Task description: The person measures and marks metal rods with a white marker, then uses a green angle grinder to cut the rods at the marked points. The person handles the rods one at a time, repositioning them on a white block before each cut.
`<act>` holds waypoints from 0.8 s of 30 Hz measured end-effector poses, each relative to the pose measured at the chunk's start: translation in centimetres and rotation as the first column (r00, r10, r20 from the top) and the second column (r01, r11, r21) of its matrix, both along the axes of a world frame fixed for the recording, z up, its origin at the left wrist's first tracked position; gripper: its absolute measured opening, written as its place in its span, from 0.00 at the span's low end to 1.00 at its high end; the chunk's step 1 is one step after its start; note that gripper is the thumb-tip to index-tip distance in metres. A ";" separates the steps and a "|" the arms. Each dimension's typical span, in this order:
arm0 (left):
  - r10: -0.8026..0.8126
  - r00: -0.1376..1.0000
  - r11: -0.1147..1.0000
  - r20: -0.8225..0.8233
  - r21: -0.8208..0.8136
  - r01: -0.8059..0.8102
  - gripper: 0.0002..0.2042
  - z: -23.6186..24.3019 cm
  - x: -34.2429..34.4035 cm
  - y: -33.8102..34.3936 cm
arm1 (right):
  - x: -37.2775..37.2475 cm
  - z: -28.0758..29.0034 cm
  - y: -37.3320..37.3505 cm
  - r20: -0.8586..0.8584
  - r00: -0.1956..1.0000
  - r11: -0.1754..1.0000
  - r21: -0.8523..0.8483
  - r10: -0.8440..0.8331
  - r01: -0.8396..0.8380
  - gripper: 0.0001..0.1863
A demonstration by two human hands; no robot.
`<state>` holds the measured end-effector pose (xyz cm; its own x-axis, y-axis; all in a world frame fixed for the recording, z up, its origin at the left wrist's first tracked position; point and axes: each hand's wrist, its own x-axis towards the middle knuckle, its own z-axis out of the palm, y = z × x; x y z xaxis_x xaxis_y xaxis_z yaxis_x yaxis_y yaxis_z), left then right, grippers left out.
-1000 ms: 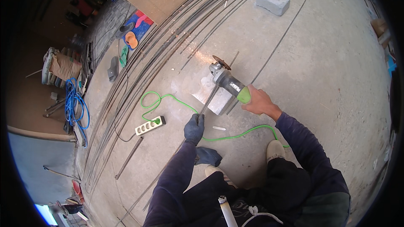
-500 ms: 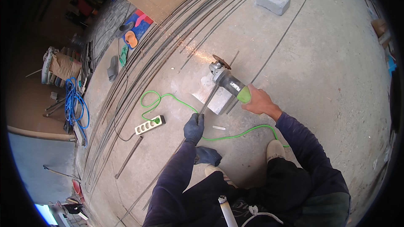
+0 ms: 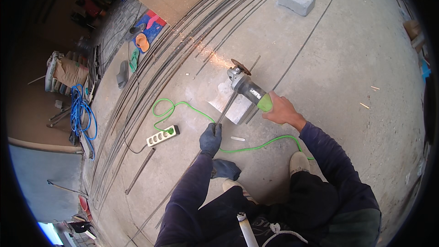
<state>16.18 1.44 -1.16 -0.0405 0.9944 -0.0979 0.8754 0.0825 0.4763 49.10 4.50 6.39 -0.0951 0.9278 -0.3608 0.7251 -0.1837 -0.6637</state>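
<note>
My right hand [image 3: 281, 110], bare, is wrapped round the green rear of an angle grinder [image 3: 251, 90]. Its disc [image 3: 241, 67] is on a thin metal rod [image 3: 229, 104], and sparks [image 3: 215, 57] spray to the upper left. The exact contact point is hidden by the grinder's head. In a dark glove, my left hand [image 3: 211, 140] grips the rod closer to me; whether it holds more than one rod I cannot tell. The rod lies across a pale block [image 3: 239, 111] on the concrete floor.
Many long rods [image 3: 157, 59] lie curving along the left. A power strip [image 3: 161, 136] with a green cord [image 3: 270, 142] sits near my left hand. A dark glove-like piece [image 3: 226, 169] lies by my foot. Further off are a grey block [image 3: 296, 1] and a lone rod [image 3: 307, 39].
The spark stream is brighter and fuller, and a few sparks show at the right. Both hands and the grinder look nearly unmoved.
</note>
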 end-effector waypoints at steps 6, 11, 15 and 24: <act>0.001 1.000 1.000 0.009 -0.002 -0.001 0.17 -0.1 -0.1 0.0 | 0.0 -0.2 0.0 -0.009 1.000 1.000 0.005 -0.005 0.005 0.33; 0.012 1.000 1.000 -0.002 0.009 -0.012 0.17 -0.3 -0.3 -0.1 | 0.0 -0.2 -0.3 -0.188 0.980 0.997 0.028 -0.063 0.070 0.32; -0.004 0.999 1.000 0.043 -0.030 0.005 0.16 0.3 0.2 0.2 | 1.3 -2.2 -0.7 -0.510 0.848 0.980 0.053 -0.140 0.194 0.28; -0.344 0.939 0.890 0.015 0.323 0.321 0.21 6.6 8.9 0.3 | 4.6 1.5 0.1 -0.851 0.260 0.863 -0.353 -0.457 0.361 0.17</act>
